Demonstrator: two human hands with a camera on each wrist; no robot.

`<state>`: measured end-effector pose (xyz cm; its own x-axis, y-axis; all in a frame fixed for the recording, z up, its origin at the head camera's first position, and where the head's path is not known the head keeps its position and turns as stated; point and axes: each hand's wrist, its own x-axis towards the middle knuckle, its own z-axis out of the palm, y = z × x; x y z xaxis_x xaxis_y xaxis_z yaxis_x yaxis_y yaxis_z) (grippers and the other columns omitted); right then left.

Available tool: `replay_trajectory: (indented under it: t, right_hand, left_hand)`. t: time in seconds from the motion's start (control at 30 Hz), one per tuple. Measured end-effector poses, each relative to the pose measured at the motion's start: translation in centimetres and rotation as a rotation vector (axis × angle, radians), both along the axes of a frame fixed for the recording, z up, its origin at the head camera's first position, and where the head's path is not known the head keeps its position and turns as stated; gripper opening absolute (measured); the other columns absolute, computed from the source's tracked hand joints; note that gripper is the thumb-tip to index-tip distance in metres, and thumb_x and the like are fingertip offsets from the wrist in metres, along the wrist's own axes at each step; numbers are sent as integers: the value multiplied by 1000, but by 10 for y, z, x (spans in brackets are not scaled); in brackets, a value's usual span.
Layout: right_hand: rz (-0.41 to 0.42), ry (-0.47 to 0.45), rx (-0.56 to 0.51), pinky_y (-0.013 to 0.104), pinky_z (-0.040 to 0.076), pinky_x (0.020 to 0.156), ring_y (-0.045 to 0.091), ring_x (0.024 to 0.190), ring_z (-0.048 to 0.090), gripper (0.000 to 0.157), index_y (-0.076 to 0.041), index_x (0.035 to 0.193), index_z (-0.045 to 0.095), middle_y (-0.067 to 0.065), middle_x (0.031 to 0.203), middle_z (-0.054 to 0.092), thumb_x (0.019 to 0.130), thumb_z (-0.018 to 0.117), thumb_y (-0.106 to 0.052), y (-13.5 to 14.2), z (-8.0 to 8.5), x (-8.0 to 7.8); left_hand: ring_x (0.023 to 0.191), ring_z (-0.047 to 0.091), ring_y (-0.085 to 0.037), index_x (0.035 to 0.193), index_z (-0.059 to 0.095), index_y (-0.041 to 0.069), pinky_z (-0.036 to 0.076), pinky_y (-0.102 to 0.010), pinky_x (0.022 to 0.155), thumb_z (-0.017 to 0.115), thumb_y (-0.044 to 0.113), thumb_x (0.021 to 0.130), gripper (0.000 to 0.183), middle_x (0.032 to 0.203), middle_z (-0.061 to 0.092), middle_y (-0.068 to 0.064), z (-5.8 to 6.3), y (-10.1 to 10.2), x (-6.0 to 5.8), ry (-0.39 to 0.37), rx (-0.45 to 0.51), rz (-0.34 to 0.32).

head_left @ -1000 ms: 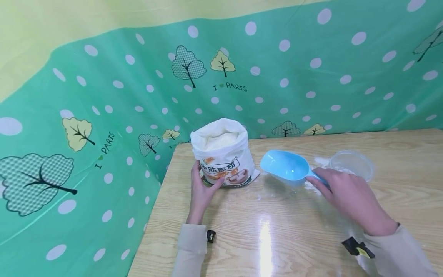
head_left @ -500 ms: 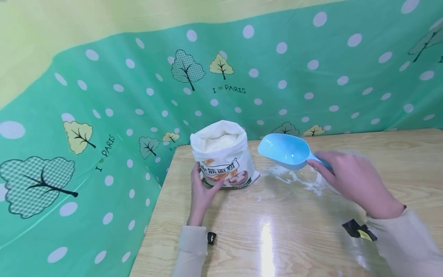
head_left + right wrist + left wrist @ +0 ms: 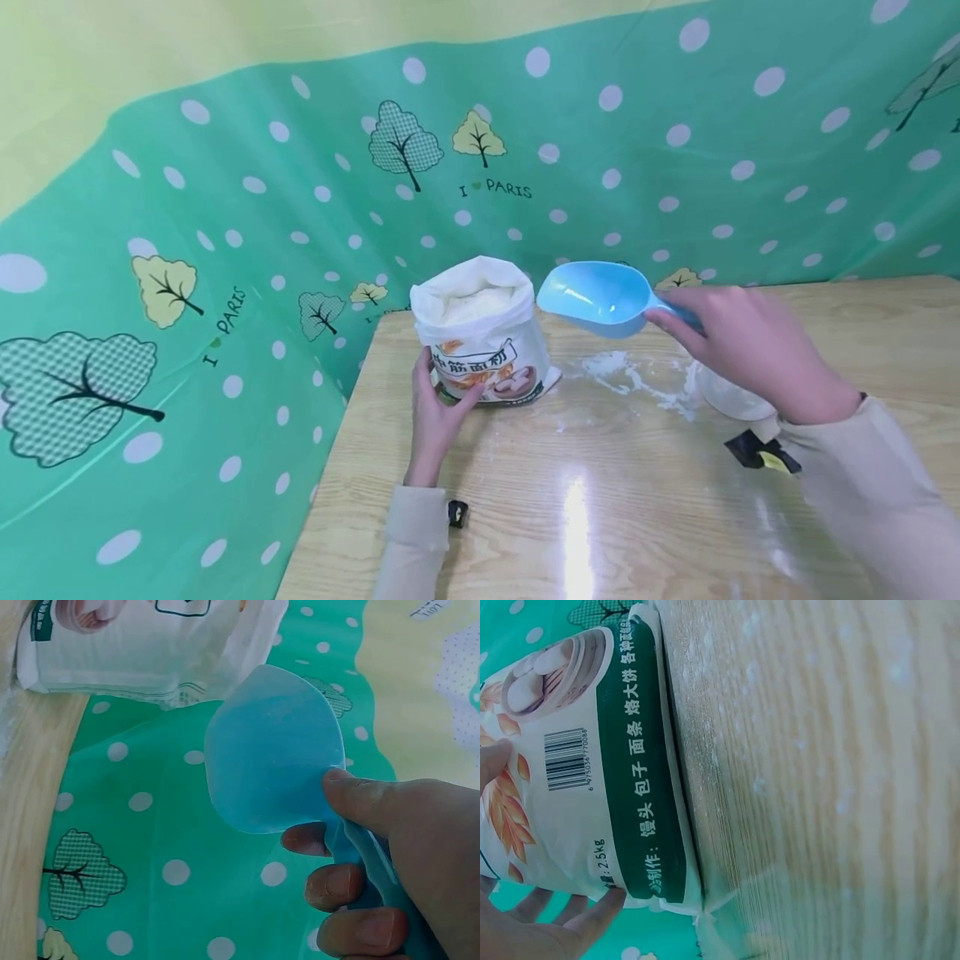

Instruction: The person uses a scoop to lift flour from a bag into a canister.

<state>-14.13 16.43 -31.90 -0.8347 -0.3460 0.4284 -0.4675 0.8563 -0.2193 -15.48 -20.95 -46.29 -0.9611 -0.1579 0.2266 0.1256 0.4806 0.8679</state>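
Observation:
A white flour bag [image 3: 517, 342] with a rolled-down top stands on the table, its mouth open and white flour [image 3: 480, 307] showing inside. My left hand [image 3: 437, 425] grips its left side, thumb on the printed front and fingers round the edge, as the left wrist view also shows. In my right hand [image 3: 757, 346] is the handle of a blue scoop [image 3: 596, 296], raised above the table. The scoop's hollow faces up with no flour visible in it, and its lip is close to the right of the bag's mouth.
Spilled flour [image 3: 611, 367] streaks the wooden table [image 3: 637, 517] right of the bag. A clear round plastic container [image 3: 735, 402] sits under my right hand, partly hidden by it. A green dotted cloth [image 3: 600, 158] hangs behind and to the left.
My right hand has lifted the scoop and brought it left, nearer the bag's mouth, uncovering more spilled flour. The left hand keeps its grip on the bag.

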Motion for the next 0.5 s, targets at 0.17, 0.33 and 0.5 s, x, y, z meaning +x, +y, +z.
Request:
replay_trajectory:
  t: [0.17,0.33,0.5]
  right_hand:
    - [-13,-21,48,25,25,43,12,50,35,27,-19,76,59,-6,56,38,98,64,-35,-4,15,-7]
    - [6,-93,57,26,28,46,12,51,36,34,-21,71,53,-6,56,36,99,60,-39,-12,26,-13]
    - [20,-101,78,29,37,45,14,54,47,25,-18,86,68,-4,61,53,98,61,-38,-20,34,-18]
  left_hand:
    - [144,32,-25,157,19,28,38,-52,117,84,42,78,103,157,30,-2,0,0,-1,-5,8,-3]
    - [144,32,-26,157,20,27,37,-52,117,85,39,78,103,157,29,-3,0,-1,1,-9,19,12]
    - [144,32,-25,157,19,27,38,-52,117,84,42,78,103,156,30,-3,-1,-1,0,-4,3,5]
